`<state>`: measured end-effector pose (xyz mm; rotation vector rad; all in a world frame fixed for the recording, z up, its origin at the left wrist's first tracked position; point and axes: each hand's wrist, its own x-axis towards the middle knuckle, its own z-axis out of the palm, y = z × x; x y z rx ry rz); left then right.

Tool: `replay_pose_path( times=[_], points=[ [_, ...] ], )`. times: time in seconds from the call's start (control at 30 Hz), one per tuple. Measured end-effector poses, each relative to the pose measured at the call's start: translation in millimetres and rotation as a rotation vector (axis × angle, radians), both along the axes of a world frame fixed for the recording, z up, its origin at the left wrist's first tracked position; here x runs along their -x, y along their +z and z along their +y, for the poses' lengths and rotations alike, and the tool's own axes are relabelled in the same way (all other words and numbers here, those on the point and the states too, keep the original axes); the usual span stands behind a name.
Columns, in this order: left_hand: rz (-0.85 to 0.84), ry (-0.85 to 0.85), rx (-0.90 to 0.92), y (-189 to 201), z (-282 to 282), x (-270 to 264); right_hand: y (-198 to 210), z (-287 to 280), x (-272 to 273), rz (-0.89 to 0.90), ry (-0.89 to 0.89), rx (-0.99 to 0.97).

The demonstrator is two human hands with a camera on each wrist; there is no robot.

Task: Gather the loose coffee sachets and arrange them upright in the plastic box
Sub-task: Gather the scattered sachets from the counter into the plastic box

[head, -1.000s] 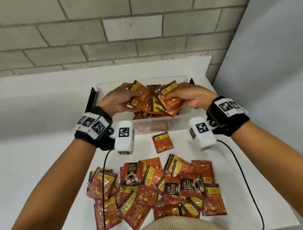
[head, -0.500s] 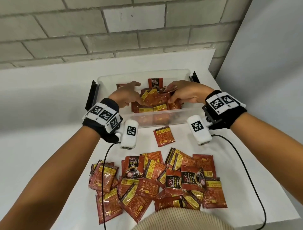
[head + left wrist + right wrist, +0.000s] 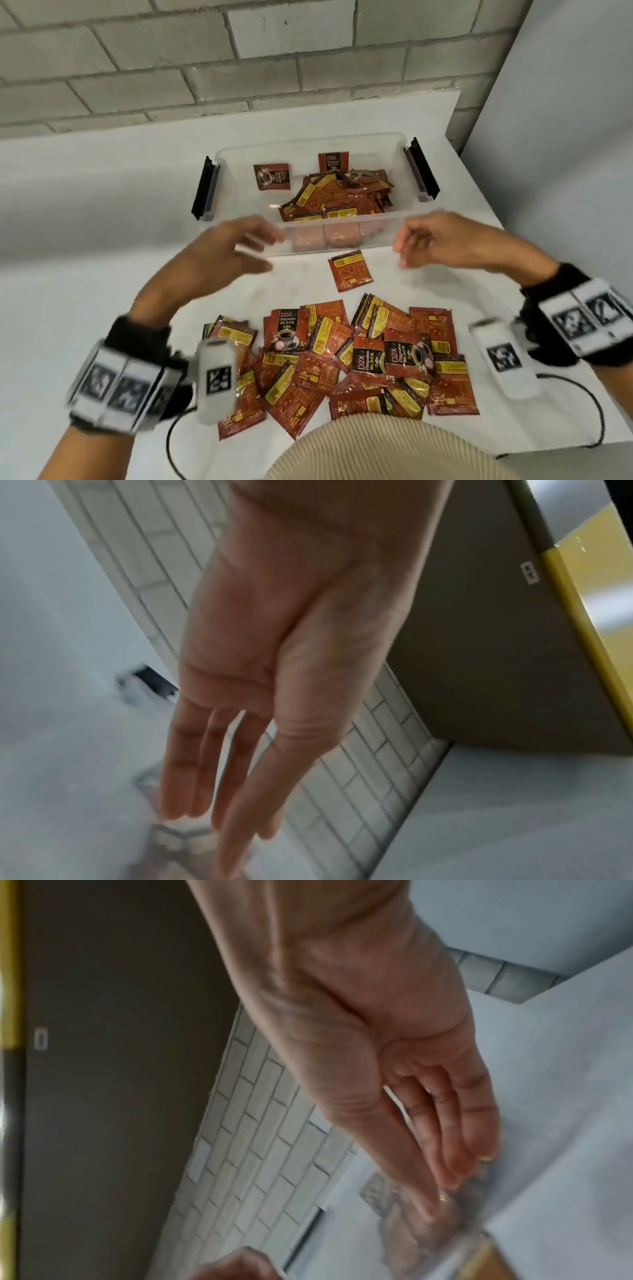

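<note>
Hands, 2, left [image 3: 226, 253] and right [image 3: 442, 240], each grip released; 1 sachet [image 3: 350, 270] beside 1 box [image 3: 308, 150].

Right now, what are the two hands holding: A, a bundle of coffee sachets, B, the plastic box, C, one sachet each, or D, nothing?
D: the left hand and right hand hover open and empty in front of the plastic box, no sachet in either.

I am seeing the plastic box [image 3: 239, 161] standing open-topped with bare floor at its left, while one stray sachet [image 3: 350, 270] is lying before its near wall.
</note>
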<state>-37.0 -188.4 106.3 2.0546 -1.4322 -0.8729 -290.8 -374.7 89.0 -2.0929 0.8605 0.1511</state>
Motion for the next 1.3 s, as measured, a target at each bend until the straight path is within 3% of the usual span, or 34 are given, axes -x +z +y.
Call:
replay_pose_path(
  times=[0.13,0.23,0.5,0.63,0.8,0.93,1.07,1.17,1.3],
  points=[
    [-0.092,-0.049,-0.258,-46.3,49.0,-11.1,-40.3,19.0,32.3,0.326,0.16,0.089],
    [-0.189,-0.079,-0.402,-70.4,68.5,-11.8,-59.4,27.7,43.9,0.394,0.181,0.084],
    [-0.184,0.057,-0.194,-77.5,67.3,-19.2,-70.5,17.8,49.9,0.281,0.083,0.11],
    [-0.1,0.132,-0.126,-66.1,61.2,-22.2,-63.7,9.4,60.6,0.122,-0.073,-0.099],
    [-0.042,0.131,-0.292,-48.9,68.6,-32.7,-50.5,4.3,80.9,-0.082,-0.278,-0.254],
    [-0.071,0.078,-0.343,-67.7,73.7,-23.4,-37.4,14.1,98.3,-0.217,-0.33,-0.305],
    [-0.119,0.142,-0.281,-85.3,74.8,-17.1,-41.7,35.2,107.3,-0.035,-0.157,-0.359],
    [-0.094,0.177,-0.22,-88.5,77.7,-18.8,-61.9,46.5,107.3,0.172,-0.014,-0.149],
    [-0.064,0.213,-0.193,-83.6,76.2,-20.7,-70.0,49.1,102.6,0.24,0.04,-0.023]
  ],
)
